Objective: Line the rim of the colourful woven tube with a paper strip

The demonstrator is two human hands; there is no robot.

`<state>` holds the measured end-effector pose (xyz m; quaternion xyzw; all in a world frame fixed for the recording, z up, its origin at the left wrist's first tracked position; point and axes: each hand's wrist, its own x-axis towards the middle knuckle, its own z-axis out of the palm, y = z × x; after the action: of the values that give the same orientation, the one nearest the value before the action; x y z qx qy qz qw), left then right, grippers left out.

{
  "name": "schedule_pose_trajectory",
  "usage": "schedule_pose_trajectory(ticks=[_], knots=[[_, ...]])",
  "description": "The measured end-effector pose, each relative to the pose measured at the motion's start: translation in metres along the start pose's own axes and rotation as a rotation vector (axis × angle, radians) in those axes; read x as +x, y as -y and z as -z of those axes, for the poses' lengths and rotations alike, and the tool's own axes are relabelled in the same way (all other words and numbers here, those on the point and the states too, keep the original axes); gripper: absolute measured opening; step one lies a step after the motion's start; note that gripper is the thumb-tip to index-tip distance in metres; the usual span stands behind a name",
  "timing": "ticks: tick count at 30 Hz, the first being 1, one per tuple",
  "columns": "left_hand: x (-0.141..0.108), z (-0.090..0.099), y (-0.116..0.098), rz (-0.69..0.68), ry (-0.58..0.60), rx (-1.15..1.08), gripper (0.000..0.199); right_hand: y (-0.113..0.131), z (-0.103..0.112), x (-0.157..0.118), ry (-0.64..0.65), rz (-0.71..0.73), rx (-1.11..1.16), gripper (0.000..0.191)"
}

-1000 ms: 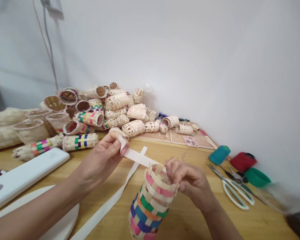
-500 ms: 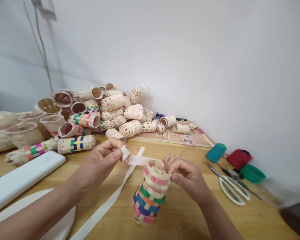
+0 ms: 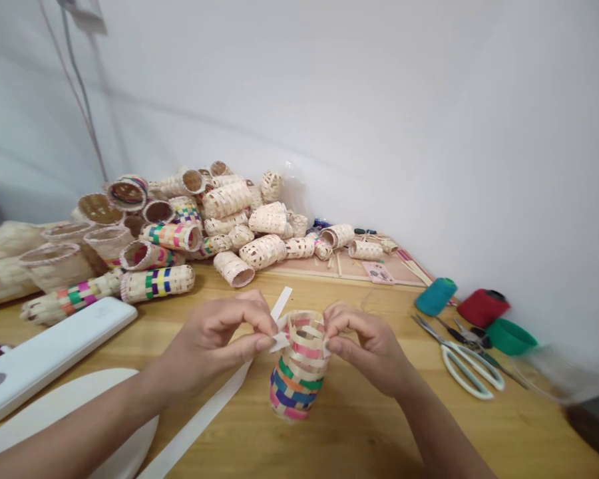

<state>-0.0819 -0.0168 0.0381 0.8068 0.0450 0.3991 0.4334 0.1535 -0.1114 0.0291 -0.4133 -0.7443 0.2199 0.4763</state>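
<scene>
A small woven basket [image 3: 299, 372] with pink, green, orange, blue and purple bands stands upright, tilted slightly, between my hands. My left hand [image 3: 229, 332] pinches a short white fabric strip [image 3: 280, 342] against the left side of the basket's rim. On the opposite side, the thumb and fingers of my right hand [image 3: 362, 336] close on the rim, and a bit of white shows under the thumb. Behind the left hand, a long white ribbon [image 3: 204, 426] runs along the table from the near edge; its far end sticks out above the fingers.
Many woven baskets [image 3: 229, 199] are heaped at the back left. A white slab-like device [image 3: 60, 359] and a white round board [image 3: 130, 439] lie at left. At right are scissors [image 3: 472, 372], a blue thread spool [image 3: 435, 297], a red spool [image 3: 482, 307] and a green bowl [image 3: 512, 336].
My left hand has moved right, bringing the strip from a stretched position up to the basket's rim. My right hand has kept its hold on the rim. The view has shifted slightly.
</scene>
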Motion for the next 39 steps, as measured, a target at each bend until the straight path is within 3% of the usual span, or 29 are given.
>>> schedule_pose_trajectory(ticks=[7, 13, 22, 32, 39], knots=[[0.005, -0.010, -0.006, -0.178, 0.139, 0.228, 0.009, 0.003, -0.005, 0.002, 0.038, 0.040, -0.136, 0.016], [0.005, -0.015, -0.008, -0.213, 0.260, 0.344, 0.013, 0.006, -0.012, 0.003, 0.053, 0.064, -0.216, 0.017], [0.000, -0.026, -0.001, -0.210, 0.065, 0.505, 0.012, 0.010, -0.020, 0.002, 0.032, 0.080, -0.276, 0.013], [0.000, -0.035, 0.004, -0.093, 0.109, 0.407, 0.015, 0.012, -0.020, 0.003, 0.018, 0.040, -0.233, 0.014], [0.002, -0.038, 0.016, -0.257, 0.091, 0.389, 0.015, 0.010, -0.022, 0.004, -0.021, -0.011, -0.158, 0.017]])
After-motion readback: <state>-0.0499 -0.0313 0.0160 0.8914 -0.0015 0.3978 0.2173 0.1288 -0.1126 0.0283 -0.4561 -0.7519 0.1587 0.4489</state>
